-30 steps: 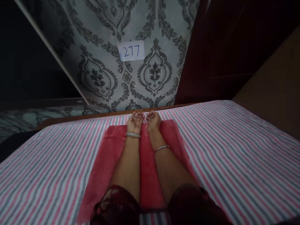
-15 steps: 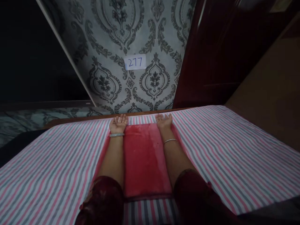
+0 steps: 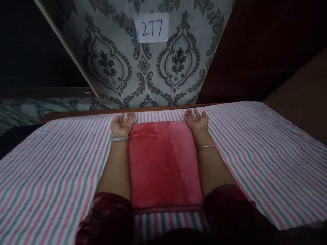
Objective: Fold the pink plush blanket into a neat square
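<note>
- The left hand [image 3: 122, 124] is seen palm up on the pink, grey and white striped bedsheet [image 3: 255, 160], fingers loosely spread and nothing held; a second ago it was tucked against the other hand at the middle of the cloth.
- A pale bangle [image 3: 120, 139] is worn at that wrist, just off the left edge of the cloth.
- The red velvety folded cloth [image 3: 165, 163] is laid flat between the two forearms, near the far edge of the bed; more of its face is bared now, and it reads smooth and squared, so the spreading stroke is judged finished.
- A handwritten white paper label marked 277 [image 3: 152, 28] is stuck to the grey damask wallpaper [image 3: 114, 64] beyond the bed.
- The right hand [image 3: 197, 119] is likewise turned palm up and empty at the cloth's far right corner, having been swept outward from the centre.
- A thin metal bracelet [image 3: 205, 147] is carried on the right wrist.
</note>
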The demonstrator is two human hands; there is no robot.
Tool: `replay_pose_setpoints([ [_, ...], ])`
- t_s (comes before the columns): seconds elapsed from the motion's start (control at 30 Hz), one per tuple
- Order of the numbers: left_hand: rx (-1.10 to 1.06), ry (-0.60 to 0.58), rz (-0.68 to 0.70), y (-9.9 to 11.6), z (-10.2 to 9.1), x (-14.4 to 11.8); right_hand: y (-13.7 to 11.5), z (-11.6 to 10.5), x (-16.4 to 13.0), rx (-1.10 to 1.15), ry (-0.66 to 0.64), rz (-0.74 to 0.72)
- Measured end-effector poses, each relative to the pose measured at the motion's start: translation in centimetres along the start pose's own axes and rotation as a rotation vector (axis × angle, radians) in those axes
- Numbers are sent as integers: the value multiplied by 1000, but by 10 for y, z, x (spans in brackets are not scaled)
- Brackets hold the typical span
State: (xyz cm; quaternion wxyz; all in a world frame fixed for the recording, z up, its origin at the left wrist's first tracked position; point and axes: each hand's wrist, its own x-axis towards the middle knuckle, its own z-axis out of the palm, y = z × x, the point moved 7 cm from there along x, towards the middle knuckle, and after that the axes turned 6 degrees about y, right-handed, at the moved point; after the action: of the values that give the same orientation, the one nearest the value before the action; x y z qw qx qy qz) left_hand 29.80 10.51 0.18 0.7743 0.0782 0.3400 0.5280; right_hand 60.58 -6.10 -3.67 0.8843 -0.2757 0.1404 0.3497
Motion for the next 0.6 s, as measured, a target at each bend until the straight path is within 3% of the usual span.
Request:
replay_pose_setpoints([
  [0.2,-32,19,-36,-1,1,3,2,1,2,-104,-11,-24],
  [0.33,8,-18,4,-4,2,-2,1,8,-13,-126,-30,-60],
  [0.47,76,15,52,-3,7,-16,2,18,-38,-179,-29,-100],
  [0.6,106,-31,107,-9,27,-44,14,33,-64,-253,-40,-120],
])
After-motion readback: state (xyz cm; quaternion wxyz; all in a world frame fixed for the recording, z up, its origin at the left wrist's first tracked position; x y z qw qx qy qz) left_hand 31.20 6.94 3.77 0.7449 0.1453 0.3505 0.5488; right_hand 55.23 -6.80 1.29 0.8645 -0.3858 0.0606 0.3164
